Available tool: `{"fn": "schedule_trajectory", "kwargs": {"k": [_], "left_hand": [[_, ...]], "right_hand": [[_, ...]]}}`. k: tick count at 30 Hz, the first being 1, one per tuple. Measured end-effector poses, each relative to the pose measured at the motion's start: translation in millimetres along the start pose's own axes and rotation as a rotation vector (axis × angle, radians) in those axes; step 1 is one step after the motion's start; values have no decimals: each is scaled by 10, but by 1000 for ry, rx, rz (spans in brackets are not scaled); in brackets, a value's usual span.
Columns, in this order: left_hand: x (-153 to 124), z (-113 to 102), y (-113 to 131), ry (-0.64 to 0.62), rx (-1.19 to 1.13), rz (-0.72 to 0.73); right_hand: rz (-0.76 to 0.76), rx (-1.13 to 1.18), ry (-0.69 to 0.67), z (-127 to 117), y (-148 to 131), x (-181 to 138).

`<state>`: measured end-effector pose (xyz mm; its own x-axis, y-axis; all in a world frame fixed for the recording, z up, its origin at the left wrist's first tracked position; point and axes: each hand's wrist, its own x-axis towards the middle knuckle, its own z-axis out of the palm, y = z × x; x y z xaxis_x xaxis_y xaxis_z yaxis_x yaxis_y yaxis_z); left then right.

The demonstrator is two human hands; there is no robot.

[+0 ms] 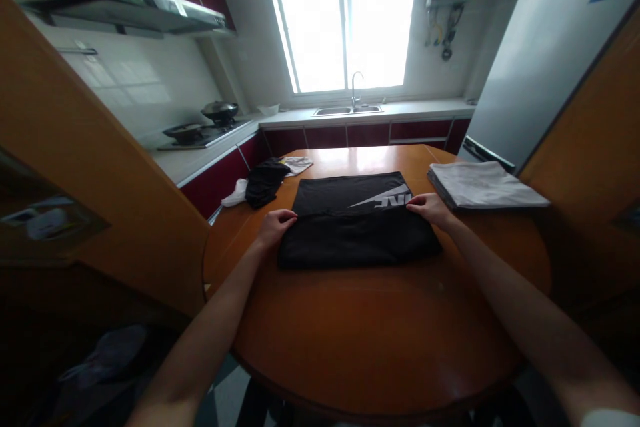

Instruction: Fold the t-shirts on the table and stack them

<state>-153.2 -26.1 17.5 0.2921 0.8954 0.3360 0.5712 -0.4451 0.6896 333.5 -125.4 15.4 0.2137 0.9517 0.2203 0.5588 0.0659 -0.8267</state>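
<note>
A black T-shirt-like garment (357,240) with a pale swoosh print lies partly folded on the wooden table. Its near part is turned over toward the far side, covering some of the print. At the left end of the fold's edge, my left hand (276,223) pinches the cloth between thumb and fingers. Around the right end of that same edge, beside the printed letters, my right hand (430,208) is closed on the cloth. Whatever lies beneath the folded layer is hidden.
The round table (380,340) carries a stack of folded pale cloths (487,183) at the right. Crumpled black clothing (265,181) and white pieces lie at the left. Behind are a sink (334,111), a stove with pans (220,111) and a fridge (545,47).
</note>
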Motion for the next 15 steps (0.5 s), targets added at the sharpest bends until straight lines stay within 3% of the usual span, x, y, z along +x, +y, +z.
{"fn": "schedule_trajectory", "kwargs": {"k": [8, 15], "left_hand": [[-53, 48, -164, -52, 91, 13], [-32, 107, -161, 1, 102, 27]], "right_hand": [[-41, -52, -82, 94, 192, 70], [-59, -101, -65, 87, 217, 58]]}}
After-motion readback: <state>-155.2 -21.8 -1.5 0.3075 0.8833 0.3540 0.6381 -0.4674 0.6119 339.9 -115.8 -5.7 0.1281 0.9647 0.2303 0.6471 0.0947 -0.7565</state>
